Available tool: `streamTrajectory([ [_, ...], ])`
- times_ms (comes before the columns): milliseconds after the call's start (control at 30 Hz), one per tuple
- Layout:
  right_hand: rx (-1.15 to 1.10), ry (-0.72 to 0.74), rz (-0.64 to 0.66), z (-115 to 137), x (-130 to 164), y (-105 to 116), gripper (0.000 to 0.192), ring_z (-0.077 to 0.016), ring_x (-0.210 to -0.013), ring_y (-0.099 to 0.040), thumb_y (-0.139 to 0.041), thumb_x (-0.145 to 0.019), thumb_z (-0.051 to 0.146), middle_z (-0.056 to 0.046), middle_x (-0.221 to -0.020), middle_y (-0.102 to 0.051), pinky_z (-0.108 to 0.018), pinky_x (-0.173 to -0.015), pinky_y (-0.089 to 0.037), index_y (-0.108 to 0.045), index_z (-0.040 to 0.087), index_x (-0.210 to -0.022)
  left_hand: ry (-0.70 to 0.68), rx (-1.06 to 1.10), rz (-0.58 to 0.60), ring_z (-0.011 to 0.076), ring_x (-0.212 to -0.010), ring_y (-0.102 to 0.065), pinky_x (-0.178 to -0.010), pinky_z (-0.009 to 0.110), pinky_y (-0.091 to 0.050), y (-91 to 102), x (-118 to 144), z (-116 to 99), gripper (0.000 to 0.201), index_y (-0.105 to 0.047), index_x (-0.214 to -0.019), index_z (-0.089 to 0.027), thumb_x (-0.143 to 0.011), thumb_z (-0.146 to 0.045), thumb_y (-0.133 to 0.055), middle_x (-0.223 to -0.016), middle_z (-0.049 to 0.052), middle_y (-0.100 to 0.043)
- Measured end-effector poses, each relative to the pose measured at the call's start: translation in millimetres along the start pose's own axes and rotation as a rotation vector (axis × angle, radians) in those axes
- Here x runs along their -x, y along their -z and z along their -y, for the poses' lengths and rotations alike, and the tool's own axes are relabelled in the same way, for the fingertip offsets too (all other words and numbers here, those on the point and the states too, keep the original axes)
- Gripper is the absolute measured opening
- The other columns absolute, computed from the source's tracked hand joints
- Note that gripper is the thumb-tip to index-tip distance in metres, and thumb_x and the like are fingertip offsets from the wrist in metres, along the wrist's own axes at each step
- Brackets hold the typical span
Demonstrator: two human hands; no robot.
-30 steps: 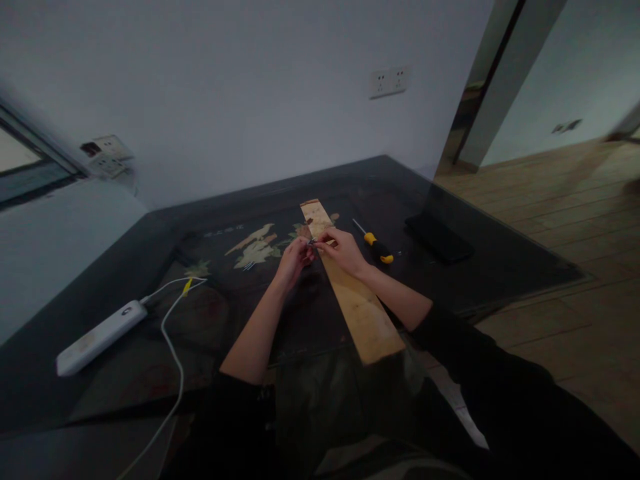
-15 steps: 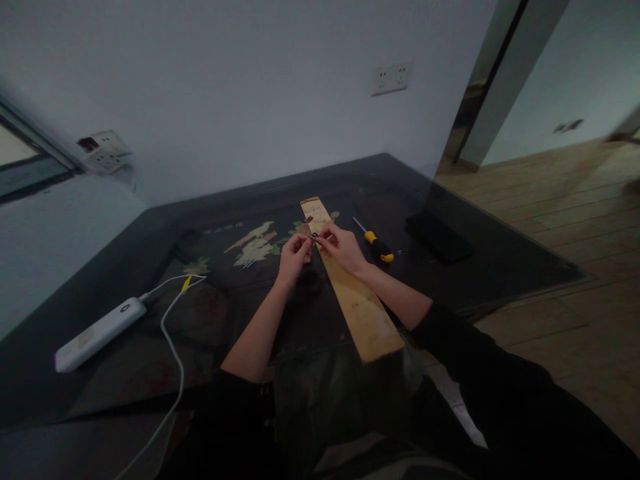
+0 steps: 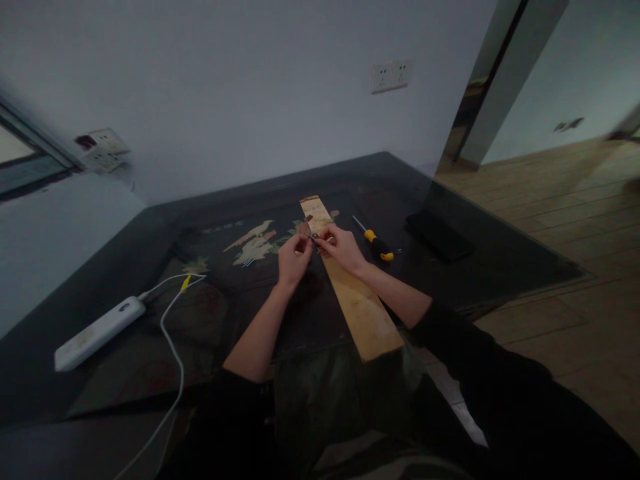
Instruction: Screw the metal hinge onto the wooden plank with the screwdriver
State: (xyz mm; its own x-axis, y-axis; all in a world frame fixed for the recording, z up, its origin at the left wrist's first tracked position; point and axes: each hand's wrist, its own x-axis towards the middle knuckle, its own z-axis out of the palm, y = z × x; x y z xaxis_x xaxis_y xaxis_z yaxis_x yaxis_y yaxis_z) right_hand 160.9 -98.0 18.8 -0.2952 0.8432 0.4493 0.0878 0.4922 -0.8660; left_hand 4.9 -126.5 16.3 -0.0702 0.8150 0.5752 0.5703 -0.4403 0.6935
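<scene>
A small dark metal piece [image 3: 314, 236] is pinched between my two hands, above a long wooden board [image 3: 363, 308]. My left hand [image 3: 294, 259] is closed at the fingertips on its left side. From the right, my right hand [image 3: 341, 247] grips it with thumb and forefinger, over the board. The piece is too small to name exactly. Running from the table's middle toward my lap, the pale board passes partly under my right hand. To the right of that hand lies a screwdriver [image 3: 376, 244] with a yellow and black handle.
A dark table [image 3: 280, 190] with a bird picture stands against the wall. Right of the screwdriver lies a flat black object [image 3: 439, 236]. A white power bank-like device [image 3: 100, 333] with a white cable [image 3: 175, 353] is at left. Wall sockets [image 3: 391, 77] are behind.
The metal piece has turned slightly between my fingers, and my left hand has shifted a little. The board and screwdriver stay where they were.
</scene>
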Motion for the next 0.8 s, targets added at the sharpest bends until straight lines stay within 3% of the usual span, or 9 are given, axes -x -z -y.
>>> streamTrajectory([
  [200,0.353,0.085,0.001,2.9,-0.1,2.8,0.005,-0.0166,-0.074,-0.068,-0.065,-0.087,0.022,-0.003,-0.08,-0.071,-0.027,-0.07,-0.051,-0.063,0.019,-0.085,0.039,-0.112,0.004,0.0148,-0.065,-0.057,-0.064,0.025,-0.043,1.0,2.2,0.0,0.013,-0.061,-0.075,-0.02,-0.086,-0.024,-0.056,-0.069,0.0,-0.062],
  [333,0.421,0.066,0.018,3.7,-0.3,4.2,0.007,-0.0184,-0.08,-0.071,-0.065,-0.089,0.021,-0.004,-0.085,-0.075,-0.028,-0.074,-0.05,-0.068,0.021,-0.095,0.064,-0.062,0.011,0.015,-0.064,-0.057,-0.064,0.025,-0.042,-1.0,2.5,-0.6,0.013,-0.063,-0.075,-0.02,-0.086,-0.025,-0.057,-0.069,0.0,-0.062],
  [500,0.49,0.06,0.008,4.5,-0.7,5.8,0.008,-0.0197,-0.082,-0.071,-0.064,-0.09,0.023,-0.004,-0.087,-0.077,-0.029,-0.075,-0.049,-0.071,0.021,-0.094,0.075,-0.003,0.001,0.0153,-0.063,-0.057,-0.064,0.025,-0.04,-1.6,3.1,-0.3,0.009,-0.063,-0.073,-0.021,-0.081,-0.023,-0.061,-0.067,0.0,-0.061],
  [800,0.52,0.052,-0.005,2.6,-1.5,7.0,0.005,-0.0192,-0.078,-0.071,-0.064,-0.089,0.019,-0.005,-0.083,-0.076,-0.028,-0.071,-0.047,-0.069,0.018,-0.09,0.057,-0.119,0.028,0.0158,-0.065,-0.055,-0.067,0.025,-0.04,0.3,3.4,-4.2,0.009,-0.057,-0.074,-0.022,-0.083,-0.021,-0.057,-0.069,0.0,-0.058],
])
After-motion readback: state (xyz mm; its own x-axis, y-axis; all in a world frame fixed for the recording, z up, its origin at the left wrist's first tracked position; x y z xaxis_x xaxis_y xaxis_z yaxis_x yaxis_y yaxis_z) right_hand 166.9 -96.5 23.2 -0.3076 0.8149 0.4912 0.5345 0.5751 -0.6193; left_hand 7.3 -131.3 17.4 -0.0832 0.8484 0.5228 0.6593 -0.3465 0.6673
